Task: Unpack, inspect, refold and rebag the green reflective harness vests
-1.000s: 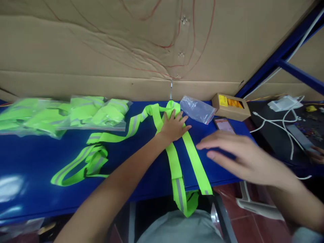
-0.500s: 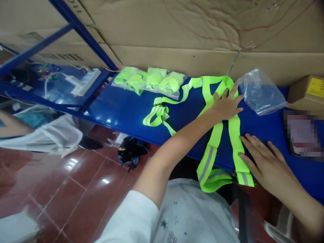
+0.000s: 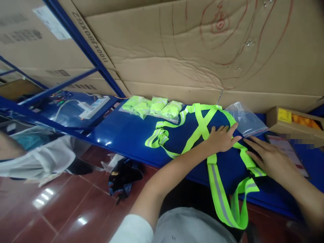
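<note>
A neon yellow-green reflective strap vest (image 3: 202,130) lies spread on the blue table (image 3: 124,135), its back straps crossed in an X. One strap loop with a grey stripe hangs over the front edge. My left hand (image 3: 222,139) rests palm down on the straps, fingers spread. To its right, my right hand (image 3: 268,155) lies with fingers stretched out, touching or close to the vest's right-hand strap near a dark buckle. A bundled strap end (image 3: 159,138) sits at the vest's left. Behind my hands is a clear plastic zip bag (image 3: 246,119).
Bagged yellow-green vests (image 3: 158,106) sit along the cardboard wall (image 3: 162,81). At right are an open carton (image 3: 274,118) with orange contents and a flat tablet-like item (image 3: 288,152). A power strip (image 3: 95,107) lies beyond the blue frame. Another person's sleeve (image 3: 50,152) shows at left.
The vest's upper straps now lie flatter, in a clear X. My left hand has moved down off the top straps. The front loop hangs lower, and the camera view has shifted.
</note>
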`<action>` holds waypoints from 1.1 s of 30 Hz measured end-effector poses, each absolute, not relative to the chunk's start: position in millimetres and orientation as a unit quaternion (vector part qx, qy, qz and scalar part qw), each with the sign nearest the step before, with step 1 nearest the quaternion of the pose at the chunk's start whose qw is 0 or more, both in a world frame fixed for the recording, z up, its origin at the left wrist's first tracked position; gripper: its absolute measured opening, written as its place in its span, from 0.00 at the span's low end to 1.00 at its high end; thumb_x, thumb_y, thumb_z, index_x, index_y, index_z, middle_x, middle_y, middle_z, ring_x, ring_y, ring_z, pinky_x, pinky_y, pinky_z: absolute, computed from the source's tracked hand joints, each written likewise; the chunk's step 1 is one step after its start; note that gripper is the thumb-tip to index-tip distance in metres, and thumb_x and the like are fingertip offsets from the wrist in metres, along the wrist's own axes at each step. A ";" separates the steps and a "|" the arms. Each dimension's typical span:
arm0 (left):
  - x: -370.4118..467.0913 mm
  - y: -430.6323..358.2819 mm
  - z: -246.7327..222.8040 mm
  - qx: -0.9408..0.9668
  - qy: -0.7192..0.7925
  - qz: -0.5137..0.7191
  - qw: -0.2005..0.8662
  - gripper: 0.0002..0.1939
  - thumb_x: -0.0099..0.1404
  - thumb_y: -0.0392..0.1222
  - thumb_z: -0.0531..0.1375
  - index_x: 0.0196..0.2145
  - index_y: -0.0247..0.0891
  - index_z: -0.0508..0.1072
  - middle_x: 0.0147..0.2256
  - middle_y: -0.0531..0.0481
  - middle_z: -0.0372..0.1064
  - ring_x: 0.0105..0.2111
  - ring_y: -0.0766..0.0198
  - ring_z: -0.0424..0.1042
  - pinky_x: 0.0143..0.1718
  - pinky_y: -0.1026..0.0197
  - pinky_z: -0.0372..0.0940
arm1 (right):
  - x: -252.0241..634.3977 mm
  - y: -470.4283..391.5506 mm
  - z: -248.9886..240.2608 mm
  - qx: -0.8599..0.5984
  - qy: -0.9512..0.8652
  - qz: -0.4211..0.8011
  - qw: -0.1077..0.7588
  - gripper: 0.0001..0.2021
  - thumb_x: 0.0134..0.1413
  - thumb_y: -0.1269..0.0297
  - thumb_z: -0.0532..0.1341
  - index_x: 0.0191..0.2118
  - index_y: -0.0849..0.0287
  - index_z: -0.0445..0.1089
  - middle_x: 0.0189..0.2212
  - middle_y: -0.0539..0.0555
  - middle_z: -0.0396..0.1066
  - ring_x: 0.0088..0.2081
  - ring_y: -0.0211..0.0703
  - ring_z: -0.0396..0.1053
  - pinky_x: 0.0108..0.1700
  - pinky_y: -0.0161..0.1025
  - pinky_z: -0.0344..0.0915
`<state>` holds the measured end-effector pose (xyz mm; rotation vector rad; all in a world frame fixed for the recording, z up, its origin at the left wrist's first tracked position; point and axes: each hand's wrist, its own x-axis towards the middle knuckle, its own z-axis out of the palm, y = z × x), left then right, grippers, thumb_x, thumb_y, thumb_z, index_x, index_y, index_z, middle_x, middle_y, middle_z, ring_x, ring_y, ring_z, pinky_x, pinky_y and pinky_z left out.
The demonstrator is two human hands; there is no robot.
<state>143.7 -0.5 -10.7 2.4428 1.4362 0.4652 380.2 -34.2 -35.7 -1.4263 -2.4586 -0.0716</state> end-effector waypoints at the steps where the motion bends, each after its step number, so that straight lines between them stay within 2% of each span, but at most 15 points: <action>1: 144.8 1.9 -10.8 0.838 0.502 0.166 0.136 0.35 0.79 0.59 0.41 0.75 0.40 0.43 0.63 0.33 0.66 0.65 0.42 0.63 0.61 0.32 0.57 | 378.5 -39.8 -29.0 -0.495 -0.854 -0.029 0.159 0.28 0.69 0.51 0.51 0.69 0.53 0.65 0.66 0.62 0.67 0.61 0.67 0.71 0.63 0.60 0.67; 4: 149.9 4.0 -7.0 0.820 0.527 0.171 0.142 0.37 0.77 0.62 0.40 0.76 0.43 0.38 0.65 0.31 0.62 0.67 0.40 0.60 0.62 0.30 0.55 | 365.1 -75.2 -15.6 -0.472 -0.861 -0.035 0.188 0.28 0.71 0.52 0.50 0.73 0.48 0.56 0.66 0.58 0.67 0.64 0.60 0.68 0.65 0.59 0.66; 7: 148.2 -1.8 3.6 0.817 0.533 0.166 0.146 0.38 0.77 0.65 0.38 0.76 0.44 0.38 0.70 0.29 0.52 0.70 0.40 0.54 0.64 0.31 0.53 | 355.1 -114.2 -21.3 -0.443 -0.880 -0.039 0.168 0.33 0.71 0.50 0.49 0.77 0.46 0.44 0.70 0.54 0.61 0.67 0.59 0.65 0.67 0.63 0.62; 11: 114.9 -12.3 22.8 0.833 0.521 0.172 0.074 0.31 0.79 0.56 0.43 0.73 0.44 0.49 0.71 0.35 0.52 0.70 0.46 0.54 0.67 0.39 0.53 | 372.6 -133.7 -49.0 -0.454 -0.879 -0.044 0.138 0.35 0.70 0.48 0.48 0.77 0.48 0.43 0.71 0.54 0.59 0.67 0.58 0.65 0.67 0.61 0.61; 15: 51.2 -13.3 30.9 0.787 0.608 0.111 -0.009 0.20 0.76 0.46 0.54 0.62 0.40 0.67 0.62 0.37 0.63 0.60 0.45 0.66 0.60 0.43 0.61 | 405.0 -129.9 -67.2 -0.462 -0.877 -0.065 0.111 0.35 0.70 0.46 0.47 0.77 0.49 0.44 0.72 0.53 0.57 0.67 0.57 0.64 0.69 0.59 0.55; 17: 18.6 -10.9 26.9 0.753 0.652 0.086 -0.026 0.17 0.74 0.42 0.57 0.57 0.37 0.70 0.58 0.35 0.66 0.57 0.42 0.67 0.58 0.41 0.62 | 415.0 -128.0 -69.0 -0.465 -0.877 -0.070 0.101 0.35 0.70 0.46 0.47 0.77 0.50 0.44 0.73 0.53 0.55 0.67 0.57 0.63 0.68 0.57 0.55; 20: -20.5 -6.3 14.8 0.732 0.676 0.087 -0.016 0.17 0.70 0.37 0.61 0.55 0.33 0.71 0.55 0.32 0.66 0.56 0.41 0.67 0.57 0.41 0.64 | 419.9 -125.1 -68.1 -0.467 -0.874 -0.069 0.116 0.35 0.69 0.46 0.50 0.76 0.48 0.46 0.72 0.52 0.58 0.66 0.58 0.64 0.68 0.57 0.55; 23: -45.7 0.3 5.2 0.734 0.671 0.105 0.020 0.21 0.67 0.35 0.63 0.57 0.35 0.70 0.54 0.34 0.65 0.54 0.46 0.70 0.55 0.48 0.66 | 420.0 -118.6 -66.1 -0.473 -0.865 -0.057 0.155 0.32 0.68 0.50 0.52 0.75 0.41 0.49 0.67 0.50 0.65 0.64 0.58 0.68 0.66 0.57 0.58; 25: -57.7 6.7 4.4 0.734 0.667 0.121 0.044 0.23 0.67 0.32 0.61 0.59 0.36 0.68 0.51 0.36 0.68 0.51 0.48 0.72 0.53 0.51 0.67 | 420.8 -111.8 -63.7 -0.483 -0.856 -0.053 0.176 0.31 0.68 0.54 0.53 0.74 0.37 0.51 0.64 0.51 0.70 0.62 0.59 0.70 0.62 0.59 0.61; 27: -68.7 13.8 7.5 0.731 0.665 0.138 0.066 0.24 0.67 0.30 0.57 0.60 0.37 0.67 0.44 0.40 0.72 0.46 0.48 0.75 0.48 0.50 0.68 | 422.8 -104.5 -60.7 -0.489 -0.850 -0.054 0.186 0.31 0.68 0.56 0.54 0.74 0.35 0.51 0.61 0.52 0.72 0.60 0.60 0.71 0.58 0.60 0.63; 30: -86.0 22.1 12.8 0.724 0.660 0.173 0.100 0.22 0.69 0.32 0.53 0.60 0.37 0.66 0.31 0.47 0.72 0.36 0.50 0.76 0.41 0.52 0.68 | 426.9 -96.1 -57.2 -0.485 -0.852 -0.056 0.189 0.32 0.67 0.57 0.55 0.73 0.33 0.51 0.58 0.52 0.75 0.58 0.60 0.73 0.55 0.60 0.65; 33: -101.3 24.4 11.3 0.730 0.636 0.201 0.148 0.18 0.73 0.39 0.53 0.58 0.39 0.67 0.28 0.52 0.72 0.30 0.56 0.75 0.35 0.57 0.66 | 429.3 -93.7 -56.9 -0.493 -0.847 -0.069 0.190 0.33 0.65 0.57 0.56 0.73 0.28 0.50 0.55 0.50 0.78 0.56 0.58 0.75 0.53 0.59 0.68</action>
